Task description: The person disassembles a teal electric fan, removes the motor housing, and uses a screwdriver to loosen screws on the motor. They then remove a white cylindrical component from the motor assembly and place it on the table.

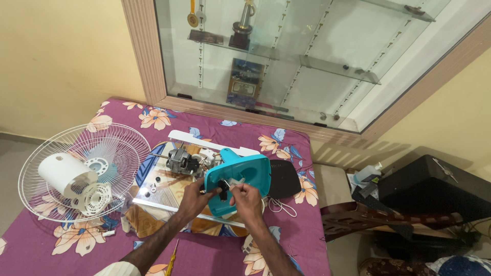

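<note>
Head view: teal fan housing (239, 176) was held mid-table beside motor (183, 162). Left hand (197, 197) pinched on black switch part (223, 187); right hand (246, 197) closed on white wire (236, 185). Wire likely torn if tugged; loose screws (152, 188) left of housing easily scattered.

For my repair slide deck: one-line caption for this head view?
Both hands, left hand and right hand, work on a teal fan housing beside a bare motor.

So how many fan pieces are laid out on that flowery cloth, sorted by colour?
White: 3 - wire guard, motor cover, long strip
Turquoise: 1 - housing, touched by left hand and right hand
Black: 1 - panel
Metal: 1 - motor
Total: 6
</note>
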